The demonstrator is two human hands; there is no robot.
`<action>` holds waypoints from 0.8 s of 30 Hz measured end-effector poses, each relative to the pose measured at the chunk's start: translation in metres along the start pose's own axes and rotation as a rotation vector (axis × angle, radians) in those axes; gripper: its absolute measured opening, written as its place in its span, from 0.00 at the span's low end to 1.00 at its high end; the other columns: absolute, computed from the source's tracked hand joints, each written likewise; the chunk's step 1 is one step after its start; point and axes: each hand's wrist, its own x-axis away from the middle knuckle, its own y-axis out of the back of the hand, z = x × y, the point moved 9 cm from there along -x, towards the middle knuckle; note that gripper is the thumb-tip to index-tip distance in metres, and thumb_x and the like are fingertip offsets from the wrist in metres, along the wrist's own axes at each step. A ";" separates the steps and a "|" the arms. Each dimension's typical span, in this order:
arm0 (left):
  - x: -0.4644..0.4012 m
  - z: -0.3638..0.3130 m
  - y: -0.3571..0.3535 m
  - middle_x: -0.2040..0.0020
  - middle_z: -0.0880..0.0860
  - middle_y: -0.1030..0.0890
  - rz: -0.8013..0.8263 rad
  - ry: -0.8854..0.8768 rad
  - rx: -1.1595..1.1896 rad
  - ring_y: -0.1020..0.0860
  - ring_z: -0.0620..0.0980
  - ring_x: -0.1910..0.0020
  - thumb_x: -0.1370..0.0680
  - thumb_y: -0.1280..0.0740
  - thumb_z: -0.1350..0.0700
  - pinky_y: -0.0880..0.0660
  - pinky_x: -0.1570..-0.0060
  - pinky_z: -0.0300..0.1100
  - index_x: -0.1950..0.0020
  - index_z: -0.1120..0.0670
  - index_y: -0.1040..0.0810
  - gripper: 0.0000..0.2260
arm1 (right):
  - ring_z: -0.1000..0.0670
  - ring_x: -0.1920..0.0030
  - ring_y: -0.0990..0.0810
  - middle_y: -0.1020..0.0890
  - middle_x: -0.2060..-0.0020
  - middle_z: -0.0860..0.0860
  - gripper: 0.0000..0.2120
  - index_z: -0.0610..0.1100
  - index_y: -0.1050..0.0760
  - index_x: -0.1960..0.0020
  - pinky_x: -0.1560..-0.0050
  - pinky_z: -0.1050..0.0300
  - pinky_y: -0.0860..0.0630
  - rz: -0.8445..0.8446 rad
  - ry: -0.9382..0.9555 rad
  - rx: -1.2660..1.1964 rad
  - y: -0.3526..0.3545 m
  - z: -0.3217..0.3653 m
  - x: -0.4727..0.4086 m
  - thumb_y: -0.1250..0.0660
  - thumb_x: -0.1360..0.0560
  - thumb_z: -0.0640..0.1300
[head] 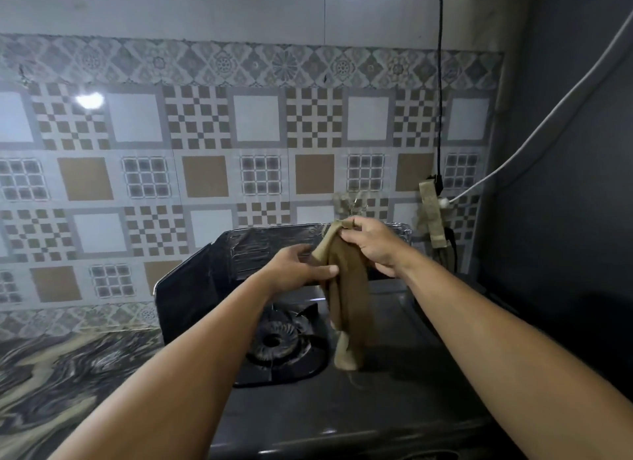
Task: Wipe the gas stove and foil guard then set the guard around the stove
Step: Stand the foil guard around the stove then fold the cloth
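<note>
Hanging lengthwise from right hand [371, 245]: cloth [347, 298]

Patterned brown-and-grey wall tiles [205, 158] (one lamp glare) rise behind a marbled countertop [68, 374].

Patterned wall tiles [205, 171], marbled countertop [68, 374], white cable [548, 123]
</note>
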 end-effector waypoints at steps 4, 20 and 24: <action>-0.029 -0.014 -0.007 0.44 0.54 0.18 -0.046 -0.054 0.101 0.20 0.52 0.46 0.30 0.23 0.55 0.23 0.42 0.49 0.34 0.56 0.25 0.26 | 0.49 0.57 0.20 0.19 0.54 0.42 0.05 0.42 0.27 0.47 0.58 0.56 0.21 -0.004 0.004 -0.043 0.014 -0.011 -0.020 0.34 0.22 0.37; -0.099 -0.080 0.050 0.61 0.55 0.21 -0.526 -0.140 0.112 0.23 0.52 0.61 0.22 0.32 0.58 0.21 0.61 0.48 0.58 0.58 0.20 0.06 | 0.44 0.50 0.20 0.19 0.52 0.43 0.10 0.45 0.28 0.54 0.52 0.46 0.19 -0.015 -0.003 0.244 0.061 -0.091 -0.095 0.33 0.27 0.31; -0.121 -0.056 0.079 0.56 0.57 0.23 -0.630 -0.029 0.130 0.24 0.55 0.55 0.24 0.31 0.58 0.23 0.47 0.58 0.62 0.55 0.24 0.07 | 0.45 0.55 0.20 0.19 0.54 0.44 0.03 0.40 0.26 0.49 0.57 0.54 0.23 -0.142 0.062 0.039 0.093 -0.082 -0.123 0.34 0.23 0.36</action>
